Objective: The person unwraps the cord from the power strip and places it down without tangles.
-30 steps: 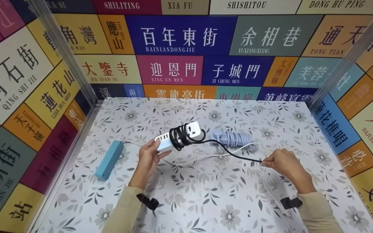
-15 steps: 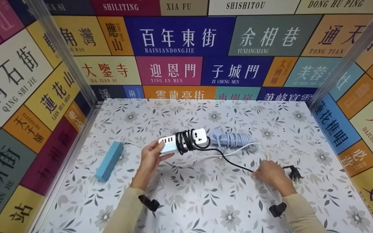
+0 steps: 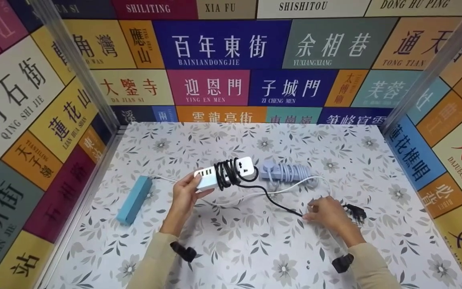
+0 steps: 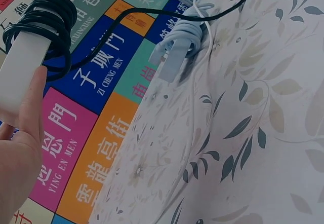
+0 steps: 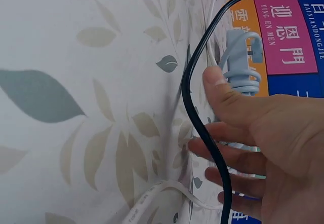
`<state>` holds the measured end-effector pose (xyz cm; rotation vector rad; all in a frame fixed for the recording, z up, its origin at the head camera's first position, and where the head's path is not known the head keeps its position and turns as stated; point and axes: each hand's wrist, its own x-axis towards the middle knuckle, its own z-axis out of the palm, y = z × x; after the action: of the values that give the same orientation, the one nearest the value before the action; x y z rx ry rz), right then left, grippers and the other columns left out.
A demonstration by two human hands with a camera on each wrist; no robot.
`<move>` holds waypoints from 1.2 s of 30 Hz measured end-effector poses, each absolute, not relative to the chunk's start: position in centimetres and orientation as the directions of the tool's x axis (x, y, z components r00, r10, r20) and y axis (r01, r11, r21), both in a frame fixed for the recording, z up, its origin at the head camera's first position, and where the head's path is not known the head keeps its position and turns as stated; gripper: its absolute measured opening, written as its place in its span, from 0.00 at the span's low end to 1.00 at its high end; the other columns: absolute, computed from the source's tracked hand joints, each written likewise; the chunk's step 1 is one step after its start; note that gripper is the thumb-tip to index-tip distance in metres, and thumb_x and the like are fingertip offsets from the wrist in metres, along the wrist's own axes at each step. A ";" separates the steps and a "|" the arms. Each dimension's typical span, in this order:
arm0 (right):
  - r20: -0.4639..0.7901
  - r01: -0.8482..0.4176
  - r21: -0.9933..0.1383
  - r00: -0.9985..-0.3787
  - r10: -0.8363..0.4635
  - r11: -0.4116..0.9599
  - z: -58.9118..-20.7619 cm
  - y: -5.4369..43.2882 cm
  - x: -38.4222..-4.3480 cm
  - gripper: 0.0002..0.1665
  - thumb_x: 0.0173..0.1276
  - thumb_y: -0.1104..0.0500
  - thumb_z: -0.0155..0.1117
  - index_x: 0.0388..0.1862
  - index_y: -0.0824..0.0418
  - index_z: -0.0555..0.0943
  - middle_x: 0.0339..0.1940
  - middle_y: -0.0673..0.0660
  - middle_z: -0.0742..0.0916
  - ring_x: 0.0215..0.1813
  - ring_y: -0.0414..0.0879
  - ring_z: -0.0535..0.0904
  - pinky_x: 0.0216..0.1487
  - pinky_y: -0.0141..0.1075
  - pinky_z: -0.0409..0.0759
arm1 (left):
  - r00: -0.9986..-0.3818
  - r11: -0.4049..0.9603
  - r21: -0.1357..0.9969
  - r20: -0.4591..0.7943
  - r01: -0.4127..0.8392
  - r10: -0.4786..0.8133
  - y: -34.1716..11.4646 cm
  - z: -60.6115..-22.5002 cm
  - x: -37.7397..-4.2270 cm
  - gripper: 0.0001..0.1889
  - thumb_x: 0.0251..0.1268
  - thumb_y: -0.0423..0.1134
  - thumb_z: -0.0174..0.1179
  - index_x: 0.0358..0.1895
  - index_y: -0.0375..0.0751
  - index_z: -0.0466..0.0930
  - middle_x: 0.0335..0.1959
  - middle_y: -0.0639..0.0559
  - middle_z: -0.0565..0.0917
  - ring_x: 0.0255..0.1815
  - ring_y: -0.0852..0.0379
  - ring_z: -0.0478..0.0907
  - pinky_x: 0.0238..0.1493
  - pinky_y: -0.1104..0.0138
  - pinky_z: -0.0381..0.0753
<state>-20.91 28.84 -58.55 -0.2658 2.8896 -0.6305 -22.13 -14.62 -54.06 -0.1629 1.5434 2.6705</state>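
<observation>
My left hand (image 3: 185,196) holds a white power strip (image 3: 208,181) by its left end, above the table. Several turns of black cord (image 3: 226,173) wrap round its middle. From there a loose length of the cord (image 3: 273,198) runs right to my right hand (image 3: 329,216). In the right wrist view the fingers (image 5: 235,155) are spread and loosely bent, with the thumb apart, and the black cord (image 5: 190,77) passes across them without being pinched. The black plug (image 3: 355,212) hangs just right of this hand. The left fingers' underside grip is partly hidden.
A pale blue power strip (image 3: 285,173) wrapped in its own cord lies behind the loose black cord. A long teal block (image 3: 135,200) lies at the left. A white cord (image 3: 251,195) trails across the table between them. Sign-printed walls (image 3: 223,44) enclose the table.
My right hand has moved left along the black cord, its fingers loosening from a pinch, and the plug has come into view. My left hand with the white power strip shifted slightly right.
</observation>
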 end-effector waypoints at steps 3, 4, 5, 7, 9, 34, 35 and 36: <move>-0.022 -0.188 -0.416 -0.976 -0.217 0.890 -58.5 28.3 -20.9 0.30 0.56 0.45 0.78 0.51 0.63 0.87 0.38 0.58 0.89 0.44 0.56 0.80 0.48 0.55 0.81 | -0.993 -0.505 0.858 -0.117 -0.096 -0.009 -14.4 -54.2 -22.2 0.26 0.75 0.33 0.55 0.70 0.22 0.65 0.54 0.42 0.81 0.47 0.51 0.86 0.51 0.55 0.91; 0.008 -0.202 -0.419 -0.976 -0.218 0.885 -58.5 28.0 -21.0 0.30 0.57 0.45 0.77 0.52 0.63 0.87 0.40 0.59 0.89 0.46 0.57 0.80 0.50 0.56 0.81 | -0.993 -0.506 0.857 -0.119 -0.098 -0.009 -14.4 -54.2 -22.3 0.27 0.75 0.34 0.55 0.70 0.22 0.64 0.54 0.42 0.81 0.47 0.51 0.86 0.51 0.55 0.91; 0.033 -0.212 -0.427 -0.975 -0.218 0.879 -58.5 27.8 -21.0 0.29 0.58 0.46 0.77 0.52 0.63 0.87 0.42 0.60 0.90 0.47 0.59 0.81 0.51 0.57 0.81 | -0.993 -0.506 0.857 -0.122 -0.101 -0.008 -14.3 -54.3 -22.3 0.27 0.75 0.34 0.56 0.70 0.21 0.64 0.54 0.42 0.81 0.47 0.51 0.86 0.51 0.55 0.91; 0.060 -0.228 -0.459 -0.972 -0.226 0.859 -58.4 27.1 -21.0 0.27 0.61 0.47 0.75 0.52 0.63 0.87 0.46 0.62 0.89 0.50 0.61 0.80 0.54 0.58 0.81 | -0.992 -0.512 0.852 -0.128 -0.107 -0.004 -14.3 -54.3 -22.3 0.27 0.75 0.34 0.56 0.70 0.22 0.64 0.54 0.42 0.81 0.47 0.50 0.86 0.51 0.55 0.91; 0.056 -0.230 -0.514 -0.970 -0.235 0.826 -58.4 26.4 -21.1 0.26 0.64 0.48 0.72 0.54 0.63 0.85 0.51 0.64 0.87 0.55 0.62 0.80 0.57 0.60 0.80 | -0.992 -0.514 0.851 -0.130 -0.109 -0.003 -14.2 -54.1 -22.3 0.26 0.75 0.33 0.55 0.70 0.22 0.65 0.54 0.42 0.81 0.46 0.50 0.86 0.52 0.55 0.91; 0.039 -0.248 -0.854 -0.907 -0.418 0.458 -58.5 18.6 -23.2 0.33 0.77 0.53 0.58 0.76 0.63 0.66 0.64 0.66 0.82 0.64 0.61 0.79 0.64 0.50 0.82 | -0.993 -0.532 0.841 -0.115 -0.102 0.009 -14.2 -53.7 -22.3 0.26 0.76 0.33 0.53 0.71 0.22 0.63 0.55 0.42 0.81 0.48 0.51 0.86 0.54 0.53 0.90; 0.048 -0.254 -0.853 -0.908 -0.416 0.456 -58.6 18.5 -23.2 0.31 0.77 0.53 0.59 0.73 0.64 0.69 0.61 0.65 0.83 0.61 0.59 0.80 0.62 0.46 0.84 | -0.993 -0.534 0.839 -0.114 -0.102 0.010 -14.2 -53.7 -22.3 0.26 0.76 0.33 0.53 0.71 0.22 0.63 0.54 0.42 0.81 0.48 0.51 0.86 0.54 0.53 0.90; 0.058 -0.258 -0.854 -0.910 -0.410 0.451 -58.6 18.5 -23.2 0.28 0.76 0.54 0.59 0.71 0.65 0.72 0.59 0.65 0.84 0.57 0.57 0.82 0.58 0.43 0.86 | -0.993 -0.536 0.838 -0.113 -0.102 0.012 -14.2 -53.7 -22.3 0.26 0.76 0.33 0.53 0.71 0.22 0.63 0.54 0.42 0.81 0.48 0.50 0.86 0.54 0.53 0.90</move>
<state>-23.22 18.46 -58.62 -0.5892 2.5396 -1.4535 -22.29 -14.24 -53.65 -0.1440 1.4782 2.6937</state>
